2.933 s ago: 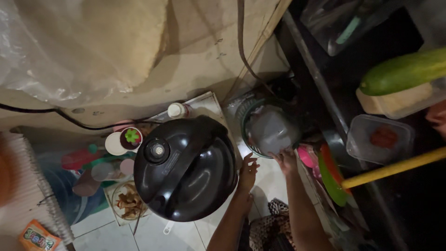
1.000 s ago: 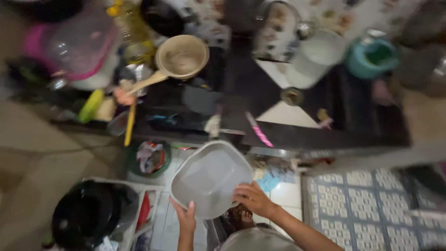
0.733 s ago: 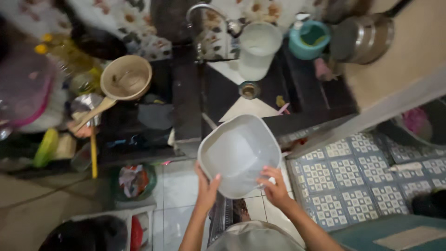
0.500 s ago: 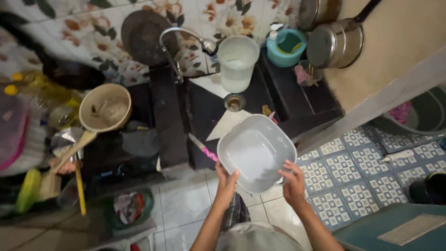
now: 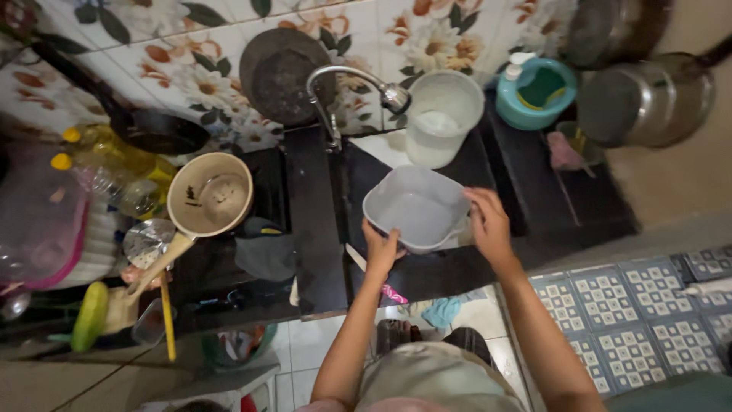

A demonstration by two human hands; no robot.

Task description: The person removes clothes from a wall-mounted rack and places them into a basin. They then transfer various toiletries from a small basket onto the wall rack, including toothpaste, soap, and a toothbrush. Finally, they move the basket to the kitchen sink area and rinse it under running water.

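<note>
Both hands [image 5: 381, 252] gripping basin [image 5: 415, 207] rim

Both bare arms reach forward, the left hand [image 5: 380, 249] and right hand [image 5: 488, 223] curled in a grip, well apart.

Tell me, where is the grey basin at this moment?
In the head view, the grey basin is at centre, held by both hands over the sink, below the tap and beside the white bucket.

The steel pot [image 5: 648, 103] at the far right is blurred, its handle cut off by the frame edge. The pink-rimmed container [image 5: 38, 221] runs off the left edge. Fingertips of the left hand [image 5: 381, 252] are hidden behind the grey basin [image 5: 415, 207].
</note>
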